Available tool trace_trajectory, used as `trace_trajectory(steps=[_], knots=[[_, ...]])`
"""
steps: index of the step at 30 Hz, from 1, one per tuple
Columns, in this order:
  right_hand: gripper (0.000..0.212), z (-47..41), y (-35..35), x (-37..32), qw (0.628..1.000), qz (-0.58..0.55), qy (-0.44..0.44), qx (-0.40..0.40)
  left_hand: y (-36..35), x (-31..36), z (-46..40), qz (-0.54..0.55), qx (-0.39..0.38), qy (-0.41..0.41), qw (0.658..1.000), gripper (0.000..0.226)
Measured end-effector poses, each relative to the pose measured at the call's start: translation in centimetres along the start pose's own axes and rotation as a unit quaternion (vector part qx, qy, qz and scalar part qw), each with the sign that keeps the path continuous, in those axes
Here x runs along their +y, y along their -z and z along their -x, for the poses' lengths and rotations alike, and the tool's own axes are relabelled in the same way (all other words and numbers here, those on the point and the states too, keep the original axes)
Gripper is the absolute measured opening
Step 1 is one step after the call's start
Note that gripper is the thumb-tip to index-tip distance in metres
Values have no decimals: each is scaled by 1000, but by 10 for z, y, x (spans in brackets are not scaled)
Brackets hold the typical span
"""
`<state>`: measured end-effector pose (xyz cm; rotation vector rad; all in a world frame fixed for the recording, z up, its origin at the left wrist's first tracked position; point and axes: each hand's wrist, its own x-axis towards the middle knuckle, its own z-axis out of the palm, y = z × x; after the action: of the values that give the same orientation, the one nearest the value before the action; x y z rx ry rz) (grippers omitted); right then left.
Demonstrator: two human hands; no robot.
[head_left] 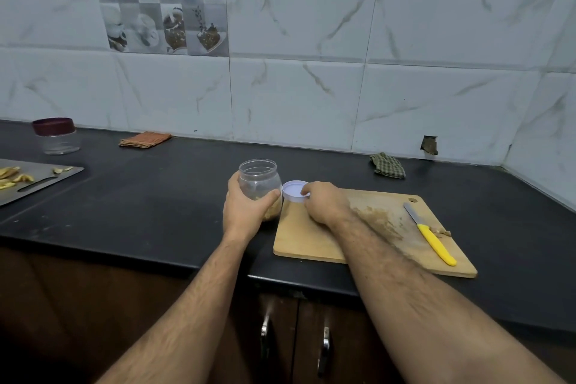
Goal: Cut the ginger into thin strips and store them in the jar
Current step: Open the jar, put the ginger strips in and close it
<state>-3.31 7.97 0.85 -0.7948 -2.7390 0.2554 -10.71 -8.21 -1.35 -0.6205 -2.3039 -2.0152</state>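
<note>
Only the head camera here. The left hand (246, 212) is wrapped around the lower half of a clear jar (259, 179) that stands upright on the black counter (140, 196), mouth open. The ginger strips (273, 211) sit at the bottom of the jar, mostly hidden behind the fingers, so how much is in there is hard to say.

Just right of that, the right hand (324, 204) has its fingertips curled onto the rim of a white lid (294, 191), which lies at the far left corner of the wooden cutting board (305, 237). Whether the lid is lifted or flat on the board, I can't tell.

Further right of the right hand, a yellow-handled knife (431, 235) lies on the board, with a small ginger scrap (444, 232) just beside the handle. The forearm covers part of a smeary patch on the board.

Way off left of the left hand: another jar with a dark lid (56, 135) and a grey board with peels (18, 179), cut off by the frame edge.
</note>
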Motion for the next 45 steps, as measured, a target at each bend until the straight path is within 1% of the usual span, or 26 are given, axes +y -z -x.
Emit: trace_trajectory(steps=[2,4,7,8,10,13,15,16,17,19,21,25,29,32,35,38,40,41,43,44,45], knots=[[35,1,-1,0,1000,14,-4,6,-2,1,1,2,-5,-6,1000,89],[25,3,3,1,1000,0,-11,9,-5,4,3,8,-10,-14,1000,88],[12,6,19,10,997,-65,-26,29,-13,8,8,16,-27,-22,999,89],[12,7,27,15,994,-94,-37,43,-17,10,10,18,-35,-26,999,89],[26,8,49,30,982,-163,-67,71,-25,16,15,18,-50,-34,998,88],[48,14,85,49,948,-273,-125,102,-43,25,22,19,-91,-46,995,88],[64,22,105,57,922,-336,-165,104,-57,31,29,25,-123,-54,991,90],[72,26,113,59,915,-349,-176,101,-64,33,32,30,-138,-54,988,90],[77,29,120,61,915,-349,-178,99,-71,35,36,37,-152,-56,986,90],[78,34,129,62,919,-343,-169,93,-82,39,44,46,-173,-57,982,91],[71,38,135,62,925,-336,-164,70,-90,39,49,52,-186,-55,980,95],[51,44,132,61,926,-326,-188,-30,-93,35,55,57,-206,-47,976,104],[40,43,125,58,924,-320,-199,-66,-89,31,53,60,-227,-59,970,100],[35,40,123,52,934,-301,-184,-61,-86,31,51,59,-252,-76,963,101],[36,35,122,47,954,-248,-160,-50,-79,31,46,37,-293,-83,952,100],[40,31,122,43,982,-128,-136,-36,-68,34,39,11,-311,-95,946,77],[39,28,122,41,992,-34,-122,-9,-63,37,36,5,-304,-100,947,71],[40,27,124,39,994,-8,-111,8,-62,37,34,0,-300,-102,948,70],[44,26,133,36,997,-15,-78,23,-62,38,32,-1,-294,-106,950,73],[47,27,141,34,998,-35,-58,6,-62,38,32,0,-292,-104,951,74],[52,29,148,31,998,-51,-34,-30,-63,36,31,-1,-288,-102,952,75]])
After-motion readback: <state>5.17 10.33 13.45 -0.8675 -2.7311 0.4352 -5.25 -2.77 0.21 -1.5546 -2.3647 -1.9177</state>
